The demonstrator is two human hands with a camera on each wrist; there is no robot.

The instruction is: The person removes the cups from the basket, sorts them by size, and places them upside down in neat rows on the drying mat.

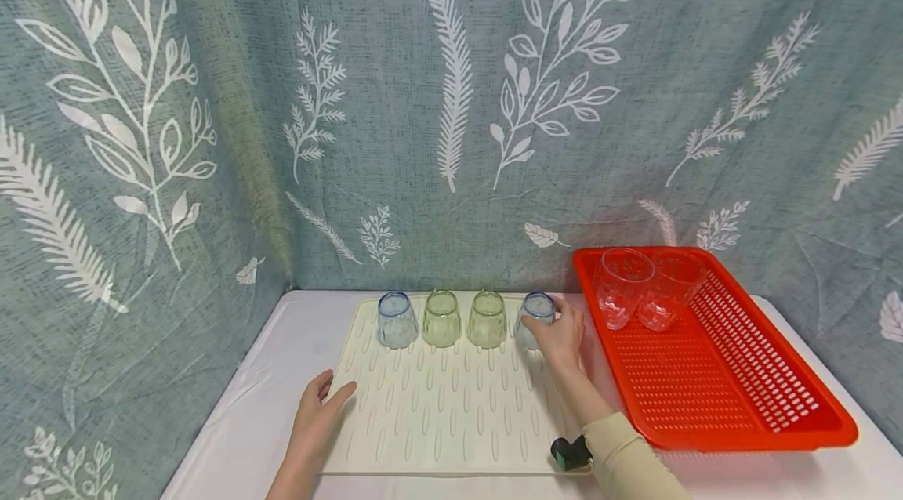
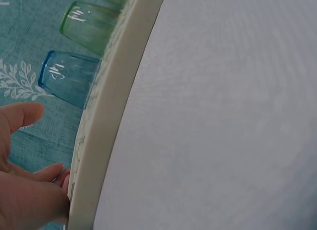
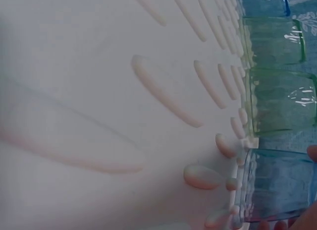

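Observation:
My right hand (image 1: pixel 563 339) grips a blue glass (image 1: pixel 536 310) at the right end of a row on a cream drying mat (image 1: pixel 437 406). Two green glasses, one (image 1: pixel 487 320) beside the other (image 1: pixel 441 320), stand left of it, and another blue glass (image 1: pixel 397 321) ends the row. All stand with their narrow ends up along the mat's back edge. In the right wrist view, fingertips (image 3: pixel 303 222) show at the held blue glass (image 3: pixel 280 185). By the mat's left edge, my left hand (image 1: pixel 316 418) is held with thumb and fingers apart, holding nothing.
To the right, a red plastic basket (image 1: pixel 734 437) with a perforated floor contains two clear glasses, one (image 1: pixel 624 288) leaning by the other (image 1: pixel 666 300), at its far left corner. A patterned curtain (image 1: pixel 395 92) hangs behind the white table (image 1: pixel 240 422).

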